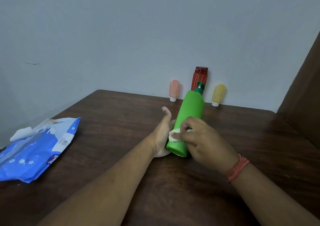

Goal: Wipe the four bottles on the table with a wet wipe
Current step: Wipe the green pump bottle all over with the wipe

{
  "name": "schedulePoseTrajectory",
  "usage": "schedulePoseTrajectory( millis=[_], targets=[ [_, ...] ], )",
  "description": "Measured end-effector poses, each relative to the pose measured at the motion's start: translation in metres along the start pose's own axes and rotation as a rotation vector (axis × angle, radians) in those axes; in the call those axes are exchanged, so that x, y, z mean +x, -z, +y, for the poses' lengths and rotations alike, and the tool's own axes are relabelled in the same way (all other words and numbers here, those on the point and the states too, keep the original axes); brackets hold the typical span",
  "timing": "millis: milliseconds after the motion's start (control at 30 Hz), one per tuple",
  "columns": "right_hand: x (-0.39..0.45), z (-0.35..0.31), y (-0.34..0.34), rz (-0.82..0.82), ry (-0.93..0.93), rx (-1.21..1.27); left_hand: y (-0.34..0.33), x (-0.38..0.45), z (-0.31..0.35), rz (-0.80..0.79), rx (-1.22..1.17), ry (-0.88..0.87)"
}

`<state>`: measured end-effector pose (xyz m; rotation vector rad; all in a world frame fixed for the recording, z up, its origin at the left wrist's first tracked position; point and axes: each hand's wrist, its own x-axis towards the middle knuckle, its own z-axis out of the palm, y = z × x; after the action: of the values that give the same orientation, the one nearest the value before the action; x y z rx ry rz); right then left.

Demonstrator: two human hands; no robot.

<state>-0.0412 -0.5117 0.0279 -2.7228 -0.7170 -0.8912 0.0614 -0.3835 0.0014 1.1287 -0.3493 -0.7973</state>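
A green pump bottle leans tilted over the dark wooden table, its base toward me. My left hand cups the bottle's lower part from the left, thumb up; its fingers are hidden behind the bottle. My right hand pinches a crumpled white wet wipe against the bottle's lower front. Along the wall stand a pink tube bottle, a tall red bottle and a yellow tube bottle.
A blue wet-wipe pack lies at the table's left edge with a white wipe sticking out of its opening. A brown surface rises at the right, past the table's corner.
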Motion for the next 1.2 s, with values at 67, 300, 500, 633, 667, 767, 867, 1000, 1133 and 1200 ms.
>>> schedulePoseTrajectory(
  millis=[67,300,500,633,667,767,867,1000,1133,1200],
  targets=[
    [0.001,-0.001,-0.002,0.010,-0.014,-0.026,0.000,0.001,0.000,0.017,0.009,-0.006],
    [0.000,-0.003,0.002,-0.119,0.070,-0.007,0.001,-0.002,0.002,-0.033,-0.020,0.049],
    [0.002,-0.008,-0.003,-0.033,0.023,-0.063,0.003,-0.001,0.002,-0.050,-0.039,0.062],
    [0.002,-0.005,0.000,-0.161,0.181,-0.017,0.003,-0.003,0.003,-0.064,0.011,0.075],
    [0.001,-0.004,0.000,-0.158,0.191,-0.010,0.003,-0.003,0.003,-0.056,0.016,0.078],
    [-0.002,-0.003,-0.003,-0.019,0.083,-0.034,0.004,-0.001,0.002,-0.047,-0.025,0.084],
    [-0.001,0.000,-0.006,0.109,-0.052,-0.059,0.004,-0.002,0.002,-0.054,-0.079,0.059],
    [-0.004,-0.004,-0.003,0.004,0.113,-0.010,0.007,-0.004,0.004,-0.066,-0.122,0.029],
    [-0.002,0.003,-0.005,0.054,0.039,-0.044,0.007,-0.001,0.002,-0.054,-0.138,0.002],
    [-0.001,0.007,-0.005,0.073,-0.020,-0.045,0.007,0.000,0.001,-0.046,-0.145,-0.003]
  ],
)
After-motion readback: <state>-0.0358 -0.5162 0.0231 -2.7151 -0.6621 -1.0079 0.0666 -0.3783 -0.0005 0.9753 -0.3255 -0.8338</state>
